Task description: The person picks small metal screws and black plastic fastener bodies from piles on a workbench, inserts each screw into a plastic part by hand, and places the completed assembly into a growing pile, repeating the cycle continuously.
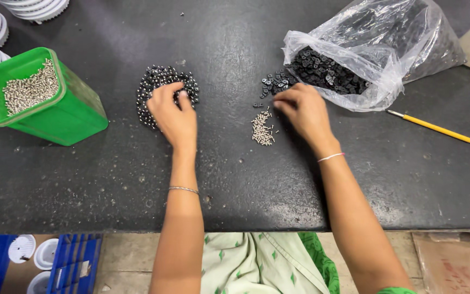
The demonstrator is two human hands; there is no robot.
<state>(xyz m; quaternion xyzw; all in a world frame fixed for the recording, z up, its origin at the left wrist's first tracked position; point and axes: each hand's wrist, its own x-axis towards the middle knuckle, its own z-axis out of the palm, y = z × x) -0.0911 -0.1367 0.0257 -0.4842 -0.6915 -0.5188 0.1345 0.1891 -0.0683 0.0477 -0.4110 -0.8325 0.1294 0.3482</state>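
The left hand (174,115) rested curled-fingered on the dark round pieces (156,87) while, at three o'clock, the right hand (303,109) pinched together beside small screws (262,129); picking singly seemed wisest.

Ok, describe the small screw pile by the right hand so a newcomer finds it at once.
Start at the plastic bag of black parts on the dark table. Just below and left of its mouth, beside the right hand, lies the screw pile. It is silvery and loose, unlike the black parts above.
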